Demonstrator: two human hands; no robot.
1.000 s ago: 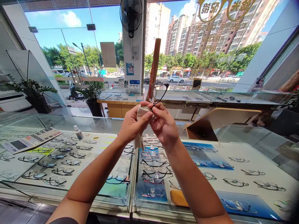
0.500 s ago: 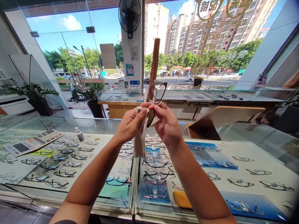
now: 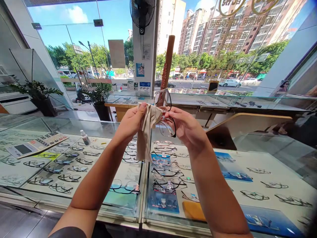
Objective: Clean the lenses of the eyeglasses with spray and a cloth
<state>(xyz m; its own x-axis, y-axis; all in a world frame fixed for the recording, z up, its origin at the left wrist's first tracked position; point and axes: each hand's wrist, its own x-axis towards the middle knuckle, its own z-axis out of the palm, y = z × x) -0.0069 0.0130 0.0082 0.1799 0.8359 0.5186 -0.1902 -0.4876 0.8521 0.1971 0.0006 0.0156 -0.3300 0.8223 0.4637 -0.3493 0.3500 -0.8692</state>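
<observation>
My left hand point(image 3: 130, 122) pinches a beige cleaning cloth point(image 3: 146, 132) that hangs down from its fingers. My right hand point(image 3: 187, 127) grips a pair of thin black-rimmed glasses point(image 3: 165, 114) by the bridge, held upright at chest height above the glass display counter point(image 3: 138, 205). The cloth's top edge touches the glasses near one lens. Both hands are closed, close together, about a hand's width apart.
Under the counter glass lie several rows of glasses on white and blue mats. A small white bottle point(image 3: 85, 137) and a calculator point(image 3: 34, 145) sit at the left. A tan angled stand point(image 3: 247, 124) rises at the right. Potted plants point(image 3: 41, 96) and another counter stand behind.
My hands have risen a little and drawn apart. The cloth has come off the lens and now hangs open from my left hand, with the glasses turned more upright in my right.
</observation>
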